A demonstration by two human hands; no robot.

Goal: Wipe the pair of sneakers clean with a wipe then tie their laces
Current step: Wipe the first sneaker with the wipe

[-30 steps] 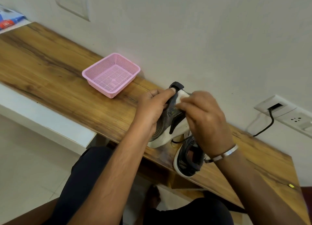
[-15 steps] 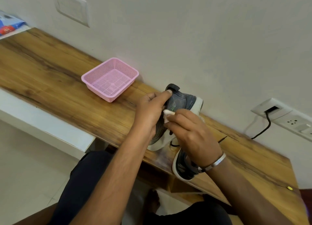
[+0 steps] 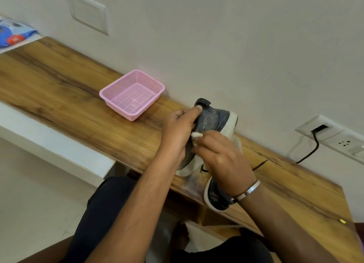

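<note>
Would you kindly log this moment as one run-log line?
step: wiping | left hand: holds upper sneaker | right hand: presses wipe on its side | second sneaker: on table edge | laces: untied

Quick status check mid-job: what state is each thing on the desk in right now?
Held sneaker: tipped on its side, gripped by left hand.
Wipe: bunched, pinched by right hand against that sneaker.
Second sneaker: on desk edge, laces loose.
Pink basket: upright, empty.
Black cable: plugged into wall socket.

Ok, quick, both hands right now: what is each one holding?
Left hand: grips the tilted grey sneaker at its heel collar.
Right hand: pinches the white wipe against that sneaker's side.
</note>
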